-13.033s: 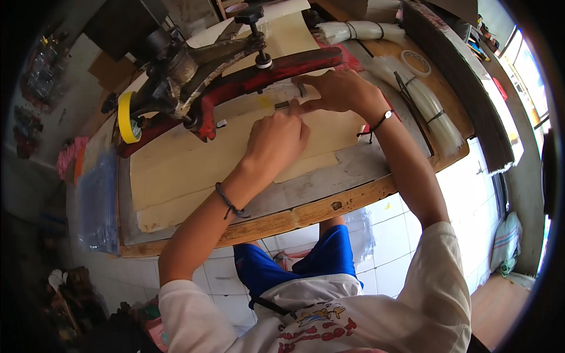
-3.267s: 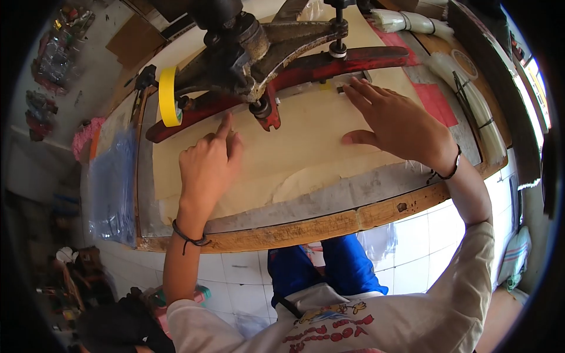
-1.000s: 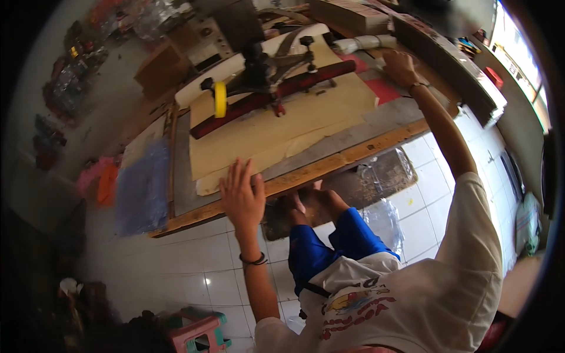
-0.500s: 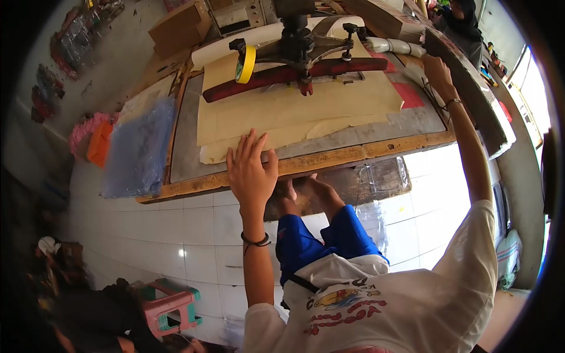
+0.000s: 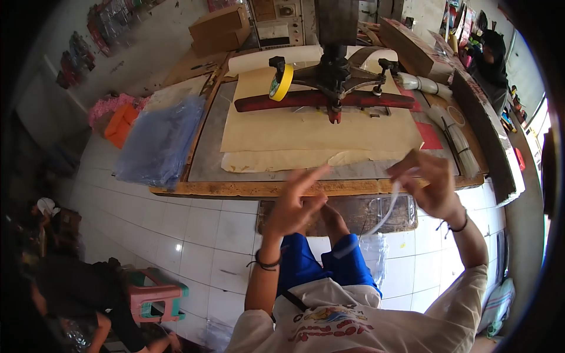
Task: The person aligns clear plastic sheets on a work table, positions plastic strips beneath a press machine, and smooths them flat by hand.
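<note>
My right hand (image 5: 432,185) is closed on one end of a thin translucent plastic strip (image 5: 386,216), which curves down and left, blurred at its free end. My left hand (image 5: 294,203) is raised in front of the table edge, fingers apart and slightly blurred, with nothing visible in it. Beyond my hands, tan paper sheets (image 5: 318,135) cover a grey work surface (image 5: 206,141) with a wooden edge (image 5: 235,188). Above the paper stands a press head with a long red bar (image 5: 282,102); a yellow tape roll (image 5: 285,82) hangs on it.
Bundles of clear strips (image 5: 462,147) lie at the table's right, beside a long cardboard box (image 5: 488,138). Clear plastic sheets (image 5: 159,141) lie on the left. A person (image 5: 88,300) bends near a pink and green stool (image 5: 156,294). Another person (image 5: 491,65) is at upper right.
My right hand has come back from the strip bundles at the far right, now holding a strip. My left hand has lifted off the paper and moved right. The head view has shifted.
</note>
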The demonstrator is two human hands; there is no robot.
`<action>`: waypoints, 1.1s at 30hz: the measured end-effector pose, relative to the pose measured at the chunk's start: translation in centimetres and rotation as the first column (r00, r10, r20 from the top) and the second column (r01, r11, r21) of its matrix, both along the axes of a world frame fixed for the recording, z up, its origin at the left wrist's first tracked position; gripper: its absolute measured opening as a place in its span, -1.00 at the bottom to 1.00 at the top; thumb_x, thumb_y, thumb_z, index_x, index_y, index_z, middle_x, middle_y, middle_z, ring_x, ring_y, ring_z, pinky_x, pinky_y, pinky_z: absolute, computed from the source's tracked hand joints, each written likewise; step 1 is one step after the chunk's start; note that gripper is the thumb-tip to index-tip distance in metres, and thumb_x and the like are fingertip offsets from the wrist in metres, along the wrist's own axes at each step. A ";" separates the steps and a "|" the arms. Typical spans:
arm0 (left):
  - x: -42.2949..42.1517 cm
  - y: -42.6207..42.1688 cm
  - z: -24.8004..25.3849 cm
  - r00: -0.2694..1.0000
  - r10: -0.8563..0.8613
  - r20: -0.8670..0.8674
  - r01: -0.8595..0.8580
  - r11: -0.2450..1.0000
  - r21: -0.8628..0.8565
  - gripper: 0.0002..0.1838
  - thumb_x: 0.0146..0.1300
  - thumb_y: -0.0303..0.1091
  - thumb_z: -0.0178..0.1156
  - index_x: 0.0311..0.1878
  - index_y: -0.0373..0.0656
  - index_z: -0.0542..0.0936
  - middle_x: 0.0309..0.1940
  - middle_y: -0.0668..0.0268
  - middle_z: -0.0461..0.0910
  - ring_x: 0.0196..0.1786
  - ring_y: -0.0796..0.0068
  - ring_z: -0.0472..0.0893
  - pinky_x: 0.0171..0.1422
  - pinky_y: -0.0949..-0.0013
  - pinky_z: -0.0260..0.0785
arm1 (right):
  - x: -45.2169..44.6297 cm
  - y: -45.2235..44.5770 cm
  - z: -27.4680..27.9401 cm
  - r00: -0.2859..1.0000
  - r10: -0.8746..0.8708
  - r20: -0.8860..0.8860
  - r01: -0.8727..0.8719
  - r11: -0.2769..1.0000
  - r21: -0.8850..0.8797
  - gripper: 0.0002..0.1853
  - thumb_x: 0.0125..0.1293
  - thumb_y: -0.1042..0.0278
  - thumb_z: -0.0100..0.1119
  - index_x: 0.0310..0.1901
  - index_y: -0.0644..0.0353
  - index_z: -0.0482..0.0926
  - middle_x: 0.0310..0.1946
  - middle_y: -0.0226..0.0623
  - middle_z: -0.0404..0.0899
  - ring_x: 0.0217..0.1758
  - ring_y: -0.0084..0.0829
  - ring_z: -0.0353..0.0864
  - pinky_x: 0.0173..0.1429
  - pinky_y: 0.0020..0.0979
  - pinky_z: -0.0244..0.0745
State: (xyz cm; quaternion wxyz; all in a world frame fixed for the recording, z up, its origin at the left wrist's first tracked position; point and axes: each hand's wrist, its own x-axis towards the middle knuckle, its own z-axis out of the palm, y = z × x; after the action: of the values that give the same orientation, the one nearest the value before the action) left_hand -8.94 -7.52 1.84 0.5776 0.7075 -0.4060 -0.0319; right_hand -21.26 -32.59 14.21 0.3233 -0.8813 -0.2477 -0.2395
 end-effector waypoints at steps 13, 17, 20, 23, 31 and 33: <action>3.0 -4.4 5.4 0.932 -0.354 -0.082 0.363 0.921 0.143 -0.65 0.52 -0.13 0.08 -0.02 -0.26 0.62 -0.40 0.39 0.55 -0.22 0.59 0.54 -0.04 0.46 0.42 | 7.6 -3.1 -4.5 0.930 0.175 -0.322 0.082 0.756 0.649 -0.84 0.41 0.48 0.25 -0.08 0.39 0.61 -0.29 -0.23 0.71 -0.34 -0.56 0.71 -0.34 -0.54 0.65; 9.8 -8.5 9.5 0.508 -0.762 -0.401 0.838 0.331 0.434 -0.61 0.55 -0.06 0.03 -0.10 -0.23 0.61 -0.25 0.33 0.65 -0.09 0.55 0.60 0.07 0.44 0.41 | 10.7 -2.9 -3.3 0.925 0.291 -0.244 -0.115 0.828 0.549 -0.90 0.34 0.49 0.32 -0.22 0.35 0.63 -0.33 -0.27 0.73 -0.32 -0.53 0.75 -0.32 -0.54 0.67; 12.9 -9.5 9.1 0.315 -0.528 -0.789 0.924 -0.019 0.381 -0.61 0.61 -0.12 -0.08 -0.07 -0.25 0.60 -0.42 0.45 0.48 -0.30 0.64 0.48 -0.13 0.50 0.33 | 12.5 -5.2 -3.0 0.925 0.299 -0.234 -0.269 0.951 0.151 -0.93 0.25 0.52 0.37 -0.31 0.31 0.66 -0.38 -0.31 0.74 -0.37 -0.54 0.76 -0.33 -0.54 0.66; 14.6 -9.1 8.3 0.372 -0.427 -0.824 0.909 -0.012 0.416 -0.60 0.62 -0.14 -0.11 0.05 -0.27 0.59 -0.52 0.53 0.27 -0.42 0.66 0.32 -0.25 0.53 0.24 | 12.9 -7.5 -5.0 0.943 0.226 -0.244 -0.204 0.972 0.115 -0.91 0.14 0.55 0.45 -0.41 0.26 0.67 -0.43 -0.31 0.74 -0.39 -0.49 0.75 -0.33 -0.51 0.58; 18.0 -5.1 6.4 0.593 -0.483 -0.644 0.803 0.411 0.431 -0.63 0.59 -0.18 -0.04 0.18 -0.22 0.59 -0.53 0.52 0.20 -0.39 0.64 0.26 -0.23 0.53 0.24 | 13.3 -10.2 -10.3 0.886 0.217 -0.410 -0.133 0.966 0.223 -0.88 0.14 0.64 0.33 -0.26 0.28 0.69 -0.39 -0.24 0.75 -0.33 -0.46 0.76 -0.27 -0.50 0.61; 18.2 -5.1 6.6 0.682 -0.445 -0.581 0.731 0.436 0.525 -0.66 0.58 -0.22 -0.04 0.11 -0.23 0.62 -0.52 0.49 0.28 -0.40 0.63 0.29 -0.24 0.51 0.25 | 13.3 -10.1 -9.8 0.906 0.180 -0.384 -0.130 0.980 0.152 -0.82 0.14 0.65 0.33 -0.20 0.28 0.70 -0.38 -0.25 0.75 -0.34 -0.45 0.75 -0.28 -0.48 0.60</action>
State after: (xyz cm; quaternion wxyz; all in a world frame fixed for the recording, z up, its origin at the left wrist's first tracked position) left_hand 9.23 -12.65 8.42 0.2608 0.6638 -0.4699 -0.5201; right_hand -7.99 -42.66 4.37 0.4384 -0.8673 -0.2313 -0.0449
